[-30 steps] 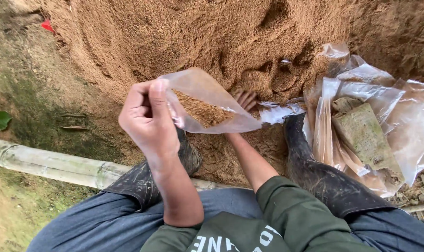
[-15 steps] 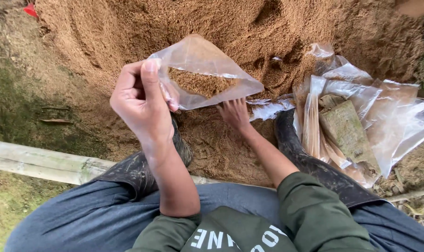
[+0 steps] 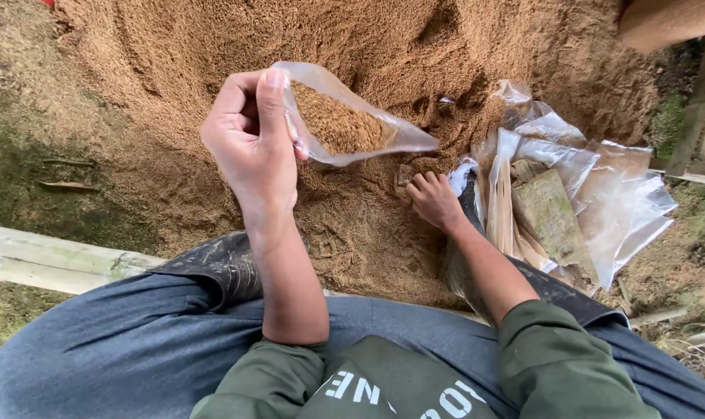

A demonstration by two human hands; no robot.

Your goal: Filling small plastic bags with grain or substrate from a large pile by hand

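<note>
clear plastic bag (image 3: 352,116) pinched in left hand (image 3: 250,140); right hand (image 3: 434,200) spread on sawdust pile (image 3: 383,225), empty bags (image 3: 593,194) beside.

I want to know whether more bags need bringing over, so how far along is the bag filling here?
Early on. Done: the clear bag held up in the left hand has some sawdust in it, well short of full. In hand: the right hand is down in the sawdust pile, fingers dug in. Left: topping up this bag, plus the heap of empty clear bags lying beside the right arm.
</note>
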